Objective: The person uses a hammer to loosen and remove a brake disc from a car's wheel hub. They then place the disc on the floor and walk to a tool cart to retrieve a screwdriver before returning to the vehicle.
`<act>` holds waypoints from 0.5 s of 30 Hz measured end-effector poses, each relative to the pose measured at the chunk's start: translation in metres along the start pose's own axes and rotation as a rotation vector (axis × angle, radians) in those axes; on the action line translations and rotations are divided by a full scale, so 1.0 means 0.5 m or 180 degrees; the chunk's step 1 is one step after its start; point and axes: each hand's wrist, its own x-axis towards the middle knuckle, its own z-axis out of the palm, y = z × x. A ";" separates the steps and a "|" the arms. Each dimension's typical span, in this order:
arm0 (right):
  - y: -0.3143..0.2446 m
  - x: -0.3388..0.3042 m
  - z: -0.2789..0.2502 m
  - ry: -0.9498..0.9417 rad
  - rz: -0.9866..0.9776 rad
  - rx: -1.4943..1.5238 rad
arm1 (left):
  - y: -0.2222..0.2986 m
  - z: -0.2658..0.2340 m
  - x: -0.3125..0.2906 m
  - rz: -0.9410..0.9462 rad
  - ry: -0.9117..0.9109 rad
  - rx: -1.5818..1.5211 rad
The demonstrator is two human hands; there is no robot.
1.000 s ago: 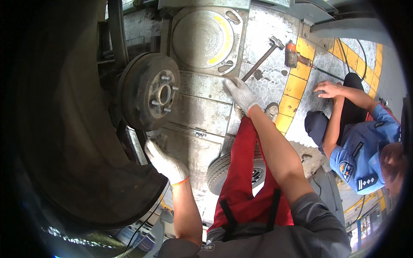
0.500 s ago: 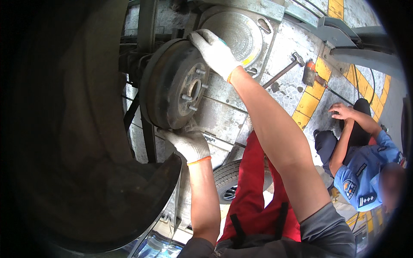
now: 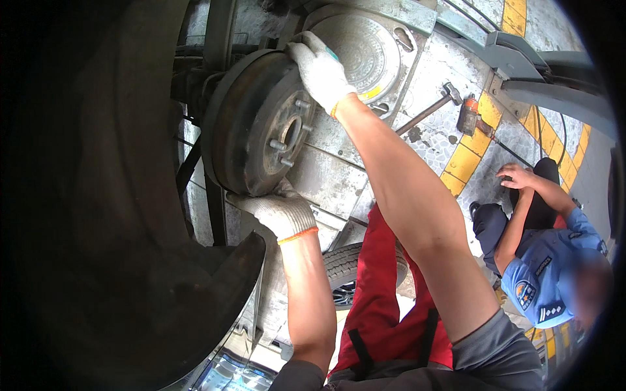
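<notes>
A dark, worn brake drum (image 3: 241,124) with several wheel studs (image 3: 278,144) around its centre hole sits at the vehicle's axle, tilted in the picture. My right hand (image 3: 323,73), in a white knit glove, grips its upper rim, thumb side over the edge. Below, my left hand (image 3: 277,212), gloved alike, holds the lower rim from underneath; some of its fingers are hidden behind the drum. What lies behind the drum is mostly covered by it.
A dark wheel arch (image 3: 251,274) fills the left side. On the floor lie a hammer (image 3: 430,112), an impact wrench (image 3: 469,117) with a hose, and a tyre (image 3: 342,266) by my legs. A round plate (image 3: 358,55) lies beyond the drum. A person in blue (image 3: 544,260) crouches at right.
Both hands and the drum have shifted slightly left in the picture, and so has the wheel arch edge. My left hand's fingers sit closer under the drum's lower rim.
</notes>
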 end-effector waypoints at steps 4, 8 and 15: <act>-0.008 -0.005 -0.003 0.0001 0.0139 0.0245 | -0.007 0.016 -0.017 -0.0293 -0.0103 -0.0036; -0.001 -0.027 0.005 -0.0278 -0.0648 -0.1208 | -0.015 0.017 -0.024 -0.0312 0.0131 0.0169; 0.000 -0.068 0.013 -0.0070 -0.0651 -0.1056 | -0.007 -0.005 -0.017 -0.0374 -0.0105 0.0118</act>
